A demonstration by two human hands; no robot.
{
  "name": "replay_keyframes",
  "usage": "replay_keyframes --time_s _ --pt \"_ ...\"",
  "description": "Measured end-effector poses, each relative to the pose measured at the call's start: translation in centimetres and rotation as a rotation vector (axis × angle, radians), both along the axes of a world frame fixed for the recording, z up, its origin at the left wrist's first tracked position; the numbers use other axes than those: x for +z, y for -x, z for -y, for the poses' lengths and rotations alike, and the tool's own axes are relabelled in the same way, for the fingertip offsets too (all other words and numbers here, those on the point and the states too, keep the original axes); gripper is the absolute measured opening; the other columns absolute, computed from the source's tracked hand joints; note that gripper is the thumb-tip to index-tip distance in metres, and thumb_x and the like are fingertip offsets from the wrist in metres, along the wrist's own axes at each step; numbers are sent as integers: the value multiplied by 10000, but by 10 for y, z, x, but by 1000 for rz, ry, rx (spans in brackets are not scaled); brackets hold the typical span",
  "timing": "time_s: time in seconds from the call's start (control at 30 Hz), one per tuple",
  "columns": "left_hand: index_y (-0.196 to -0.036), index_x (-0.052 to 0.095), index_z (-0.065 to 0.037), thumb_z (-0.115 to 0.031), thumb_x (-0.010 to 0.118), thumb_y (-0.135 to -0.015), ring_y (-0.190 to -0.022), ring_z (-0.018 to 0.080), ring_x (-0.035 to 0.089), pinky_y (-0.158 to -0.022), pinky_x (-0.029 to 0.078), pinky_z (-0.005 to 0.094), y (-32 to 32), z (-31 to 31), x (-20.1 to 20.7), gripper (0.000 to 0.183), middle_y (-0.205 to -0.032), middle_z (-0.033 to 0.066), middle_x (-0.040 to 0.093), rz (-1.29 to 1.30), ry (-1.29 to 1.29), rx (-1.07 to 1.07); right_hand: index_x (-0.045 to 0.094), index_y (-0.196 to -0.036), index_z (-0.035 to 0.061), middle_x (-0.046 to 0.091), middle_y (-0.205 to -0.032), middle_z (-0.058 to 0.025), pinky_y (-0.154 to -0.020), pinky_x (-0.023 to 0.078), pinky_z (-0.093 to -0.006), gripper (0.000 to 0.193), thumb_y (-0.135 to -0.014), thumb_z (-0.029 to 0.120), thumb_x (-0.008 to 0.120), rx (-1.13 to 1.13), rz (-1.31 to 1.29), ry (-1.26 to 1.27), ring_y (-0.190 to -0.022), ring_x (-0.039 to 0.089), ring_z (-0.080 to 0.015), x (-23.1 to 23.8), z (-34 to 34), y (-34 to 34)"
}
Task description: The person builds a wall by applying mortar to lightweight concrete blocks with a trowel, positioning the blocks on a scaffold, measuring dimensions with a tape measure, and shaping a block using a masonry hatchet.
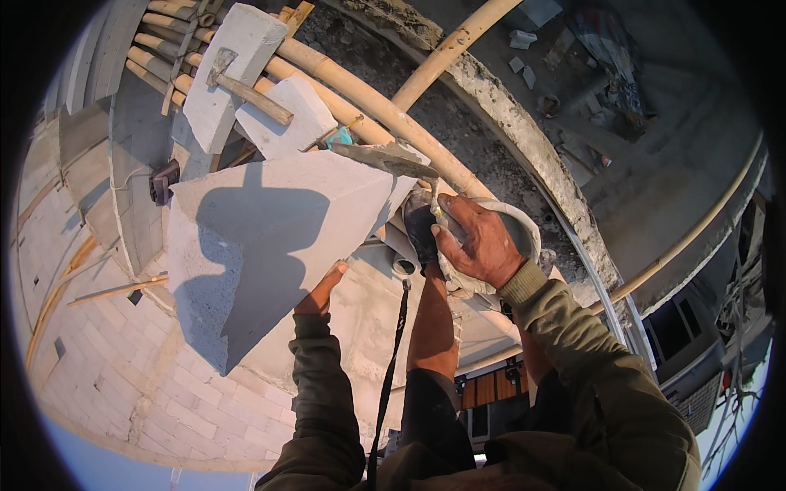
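Note:
A large pale grey lightweight concrete block (278, 221) with one broken, rough corner stands tilted at the left, my shadow falling across it. My left hand (322, 293) grips its lower right edge; the thumb shows and the other fingers are hidden behind the block. Beside the block's right end, my right hand (483, 244) is closed around the handle of a trowel. The trowel's mortar-smeared blade (389, 159) lies along the block's upper right edge. Just past the right hand curves the pale rim of a bucket (528, 225), its inside mostly covered by the hand.
A hammer (250, 96) rests on smaller block pieces (291, 119) at the upper left. Bamboo poles (360, 94) run beneath and past them. Beyond a rough concrete ledge (524, 123), a drop opens to rubble below. My legs (431, 327) straddle the poles; a black strap (393, 360) hangs between my arms.

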State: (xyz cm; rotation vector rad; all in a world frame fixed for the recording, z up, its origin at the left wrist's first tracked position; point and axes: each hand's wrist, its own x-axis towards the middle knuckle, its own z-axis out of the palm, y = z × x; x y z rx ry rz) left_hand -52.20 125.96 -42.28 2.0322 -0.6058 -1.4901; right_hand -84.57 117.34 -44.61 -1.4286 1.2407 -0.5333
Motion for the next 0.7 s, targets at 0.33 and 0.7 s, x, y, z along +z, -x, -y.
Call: replay_keyframes --time_s 0.33,0.7 --pt "-1303 626 -6 -64 841 -804 -1164 245 624 -1021 517 407 -1 -3 -4 546 -1261 111 654 68 -69 -6 568 -1296 -54 596 -1012 -217 -781 520 -483 481 -853 56 716 -73 18 184 -919 608 -418 19 -6 -37" --pt "-1058 750 43 -120 872 -772 -1026 227 685 -982 522 385 17 30 14 352 -1066 107 734 255 62 -33 458 -1218 -78 598 -1117 -357 -864 508 -548 478 -932 236 677 -95 -498 -617 -1017 610 -505 83 -155 59"
